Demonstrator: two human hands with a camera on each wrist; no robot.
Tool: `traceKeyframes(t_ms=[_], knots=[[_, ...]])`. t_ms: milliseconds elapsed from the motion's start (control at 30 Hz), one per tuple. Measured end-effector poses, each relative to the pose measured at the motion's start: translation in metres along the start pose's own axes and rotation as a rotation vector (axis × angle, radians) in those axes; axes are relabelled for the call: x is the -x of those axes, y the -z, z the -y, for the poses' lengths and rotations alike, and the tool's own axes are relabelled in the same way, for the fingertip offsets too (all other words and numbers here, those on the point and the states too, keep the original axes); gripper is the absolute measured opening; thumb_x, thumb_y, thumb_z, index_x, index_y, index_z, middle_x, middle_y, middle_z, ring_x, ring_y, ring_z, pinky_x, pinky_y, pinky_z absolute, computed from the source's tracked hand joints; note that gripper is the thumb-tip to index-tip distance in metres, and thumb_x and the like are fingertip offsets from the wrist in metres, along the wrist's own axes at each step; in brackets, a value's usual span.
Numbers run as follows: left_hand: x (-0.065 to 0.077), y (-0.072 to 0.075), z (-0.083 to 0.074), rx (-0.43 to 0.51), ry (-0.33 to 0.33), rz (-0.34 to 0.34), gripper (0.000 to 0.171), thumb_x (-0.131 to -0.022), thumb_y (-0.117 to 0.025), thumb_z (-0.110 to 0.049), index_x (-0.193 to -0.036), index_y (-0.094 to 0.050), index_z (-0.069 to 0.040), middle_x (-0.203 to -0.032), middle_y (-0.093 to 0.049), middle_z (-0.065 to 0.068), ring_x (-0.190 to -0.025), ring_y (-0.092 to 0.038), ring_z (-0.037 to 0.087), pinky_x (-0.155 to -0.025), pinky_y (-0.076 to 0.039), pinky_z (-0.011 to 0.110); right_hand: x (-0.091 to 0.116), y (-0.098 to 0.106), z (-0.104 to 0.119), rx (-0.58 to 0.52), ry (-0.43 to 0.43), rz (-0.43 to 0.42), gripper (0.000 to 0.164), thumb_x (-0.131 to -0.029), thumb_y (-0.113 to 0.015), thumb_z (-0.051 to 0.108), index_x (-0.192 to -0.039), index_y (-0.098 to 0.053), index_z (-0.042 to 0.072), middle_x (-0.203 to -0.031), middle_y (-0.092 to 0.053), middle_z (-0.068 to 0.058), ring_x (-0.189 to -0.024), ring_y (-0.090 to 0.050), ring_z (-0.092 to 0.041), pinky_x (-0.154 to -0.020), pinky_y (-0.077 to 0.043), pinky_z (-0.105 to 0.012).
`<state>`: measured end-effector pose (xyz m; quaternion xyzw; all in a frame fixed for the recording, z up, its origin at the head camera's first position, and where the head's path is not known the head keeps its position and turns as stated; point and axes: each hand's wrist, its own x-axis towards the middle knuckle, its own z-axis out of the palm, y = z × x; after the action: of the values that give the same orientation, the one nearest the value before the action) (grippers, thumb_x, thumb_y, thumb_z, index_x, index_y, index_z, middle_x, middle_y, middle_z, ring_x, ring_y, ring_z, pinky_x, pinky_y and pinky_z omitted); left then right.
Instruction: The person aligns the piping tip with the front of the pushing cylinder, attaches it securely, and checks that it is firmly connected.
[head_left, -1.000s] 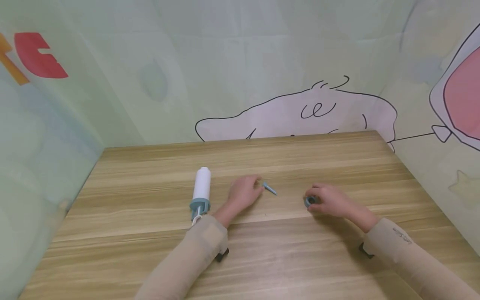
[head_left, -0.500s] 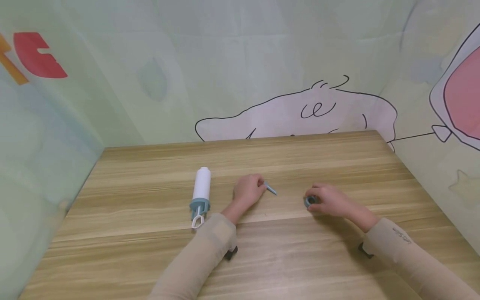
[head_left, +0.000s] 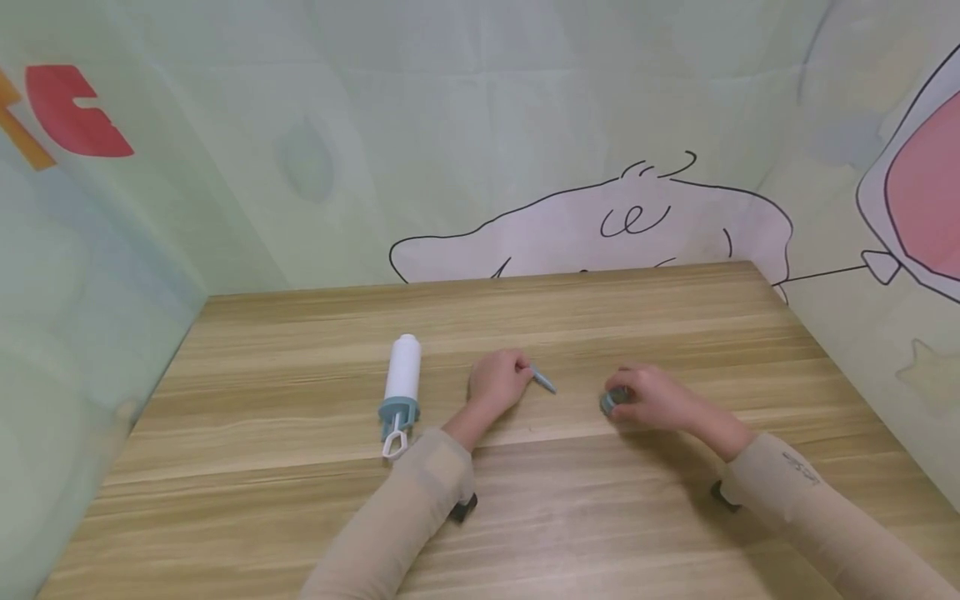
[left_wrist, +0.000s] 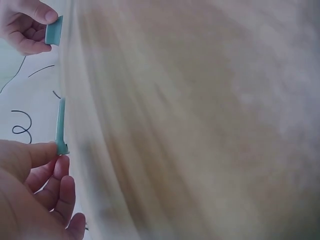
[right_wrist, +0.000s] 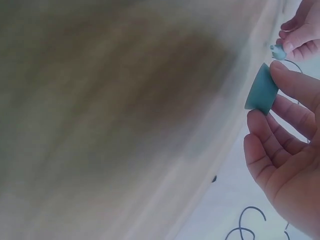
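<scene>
Pinched the teal nozzle [left_wrist: 60, 122] by its wider end in the left hand [head_left: 497, 381]; gripped the teal collar [right_wrist: 263, 90] between thumb and fingers of the right hand [head_left: 658, 400], right of the white syringe [head_left: 403, 368]. Seemed at the gathering step; probably called for bringing both pieces together.

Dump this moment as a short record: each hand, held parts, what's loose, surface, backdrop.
left: left hand pinches a slim, tapered blue-green tube by its wider end
right: right hand holds a short blue-green cap-like piece between thumb and fingers
held parts: apart, not joined
loose: white cylinder with blue-green collar and white loop handle, lying left of the left hand, loop end toward the person
surface: wood-grain table
backdrop: pale printed sheet with cartoon outline
</scene>
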<state>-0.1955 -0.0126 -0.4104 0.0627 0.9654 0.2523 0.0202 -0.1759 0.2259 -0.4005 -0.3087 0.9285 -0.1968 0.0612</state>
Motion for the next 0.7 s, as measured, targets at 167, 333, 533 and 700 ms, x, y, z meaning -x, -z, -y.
traceKeyframes(t_ms=[167, 333, 533, 700], knots=[[-0.001, 0.005, 0.002, 0.121, 0.038, -0.004, 0.013, -0.083, -0.059, -0.028, -0.084, -0.066, -0.017, -0.081, -0.065, -0.005, -0.07, -0.055, 0.011, -0.067, -0.042, 0.026, -0.005, 0.006, 0.003, -0.027, 0.013, -0.021, 0.031, -0.071, -0.069, 0.01, -0.098, -0.062, -0.002, -0.086, -0.06, -0.007, -0.073, -0.056, -0.013, -0.061, -0.048, -0.021], [0.0, 0.01, 0.002, 0.217, 0.067, -0.009, 0.013, -0.082, -0.059, -0.026, -0.087, -0.066, -0.016, -0.086, -0.066, -0.003, -0.076, -0.057, 0.013, -0.07, -0.044, 0.027, -0.01, 0.011, 0.008, -0.035, 0.021, -0.038, 0.03, -0.073, -0.068, 0.011, -0.1, -0.062, -0.001, -0.086, -0.059, -0.005, -0.076, -0.057, -0.015, -0.063, -0.048, -0.024], [0.001, 0.015, 0.004, 0.312, 0.073, -0.025, 0.013, -0.082, -0.06, -0.024, -0.086, -0.066, -0.014, -0.086, -0.066, 0.0, -0.081, -0.058, 0.015, -0.075, -0.047, 0.029, -0.014, 0.01, 0.013, -0.06, 0.04, -0.122, 0.027, -0.073, -0.068, 0.008, -0.099, -0.062, 0.0, -0.087, -0.06, -0.005, -0.076, -0.059, -0.016, -0.065, -0.05, -0.028], [0.003, 0.017, 0.004, 0.371, 0.075, -0.04, 0.014, -0.082, -0.061, -0.025, -0.086, -0.067, -0.013, -0.082, -0.066, 0.0, -0.077, -0.058, 0.013, -0.071, -0.047, 0.027, -0.018, 0.01, 0.018, -0.108, 0.039, -0.187, 0.028, -0.072, -0.069, 0.006, -0.098, -0.061, 0.001, -0.089, -0.061, -0.005, -0.079, -0.059, -0.017, -0.068, -0.051, -0.031]])
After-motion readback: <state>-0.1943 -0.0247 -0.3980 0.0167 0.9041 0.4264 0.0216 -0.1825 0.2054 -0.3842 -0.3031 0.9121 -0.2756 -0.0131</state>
